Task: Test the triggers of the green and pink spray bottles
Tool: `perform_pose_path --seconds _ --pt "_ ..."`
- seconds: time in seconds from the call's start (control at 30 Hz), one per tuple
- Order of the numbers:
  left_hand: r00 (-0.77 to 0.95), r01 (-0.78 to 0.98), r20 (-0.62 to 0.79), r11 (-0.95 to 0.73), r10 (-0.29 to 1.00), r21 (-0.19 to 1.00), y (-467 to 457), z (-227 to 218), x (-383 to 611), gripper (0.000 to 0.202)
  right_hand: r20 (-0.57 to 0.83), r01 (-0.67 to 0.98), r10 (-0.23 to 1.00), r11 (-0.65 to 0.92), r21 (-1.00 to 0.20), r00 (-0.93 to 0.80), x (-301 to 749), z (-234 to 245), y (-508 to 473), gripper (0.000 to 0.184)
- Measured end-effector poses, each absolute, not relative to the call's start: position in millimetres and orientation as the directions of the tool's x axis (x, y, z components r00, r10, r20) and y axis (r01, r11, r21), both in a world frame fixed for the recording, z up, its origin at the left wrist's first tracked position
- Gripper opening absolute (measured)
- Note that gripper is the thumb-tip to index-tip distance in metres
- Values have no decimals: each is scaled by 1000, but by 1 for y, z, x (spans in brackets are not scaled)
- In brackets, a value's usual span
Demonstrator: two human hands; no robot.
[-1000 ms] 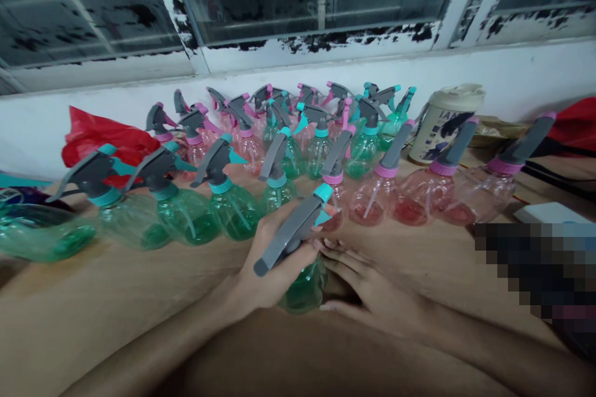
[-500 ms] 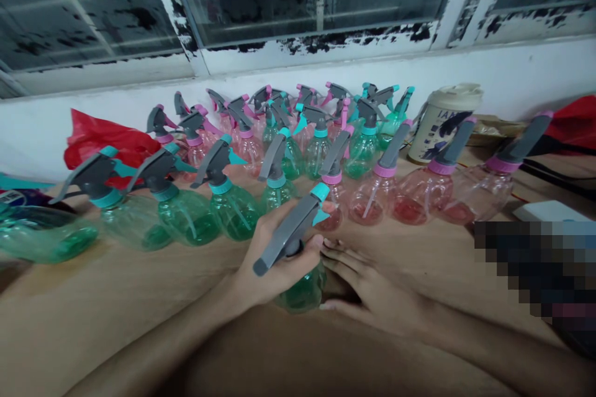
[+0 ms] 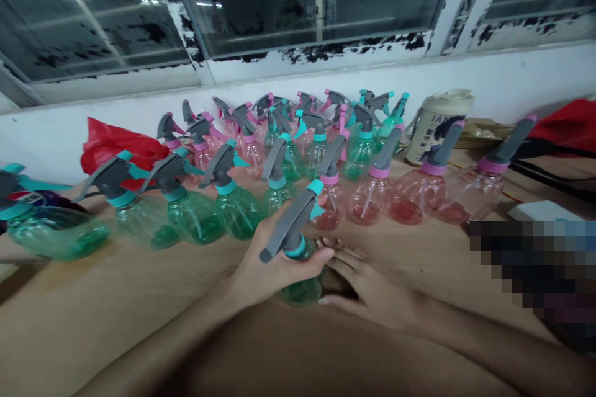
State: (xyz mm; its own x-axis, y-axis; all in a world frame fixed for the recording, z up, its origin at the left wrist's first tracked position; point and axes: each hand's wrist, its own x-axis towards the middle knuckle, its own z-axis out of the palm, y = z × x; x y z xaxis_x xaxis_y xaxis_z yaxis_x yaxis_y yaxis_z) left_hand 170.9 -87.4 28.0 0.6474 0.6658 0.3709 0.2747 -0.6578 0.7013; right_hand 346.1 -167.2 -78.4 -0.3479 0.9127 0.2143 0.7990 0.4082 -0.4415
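A green spray bottle [image 3: 302, 293] with a grey trigger head and teal collar stands on the table in front of me, its head tilted. My left hand [image 3: 279, 267] wraps round its neck just below the collar, thumb on the near side. Against the right side of the bottle's body lies my right hand [image 3: 361, 279], thumb at the front and fingers reaching towards the back, where the tips are partly hidden. Just beyond my hands is a row of similar bottles, among them a green bottle [image 3: 237, 214] and a pink bottle [image 3: 370, 201].
More pink and green bottles crowd the back by the wall. A red plastic bag [image 3: 116, 146] lies at the left, near a green bottle [image 3: 60, 232]. On the right are a cream cup [image 3: 435, 127], black straps [image 3: 549, 170], a white box [image 3: 542, 214] and a blurred-out patch.
My left thumb has shifted lower and right, baring the teal collar of the bottle in my hands. The trigger head has turned slightly. The view has swung a little left.
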Motion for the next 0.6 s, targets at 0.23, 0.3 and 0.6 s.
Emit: perform_pose_path --seconds 0.23,0.3,0.6 --pt "642 274 406 -690 650 670 -90 15 149 65 229 802 910 413 -431 -345 345 -77 -167 64" --pt "630 294 390 -671 672 681 -93 10 141 56 249 802 908 415 -430 -336 345 -80 -167 63" --pt "577 460 369 -663 729 590 -118 24 105 24 252 834 896 436 -338 -366 347 -89 -171 61"
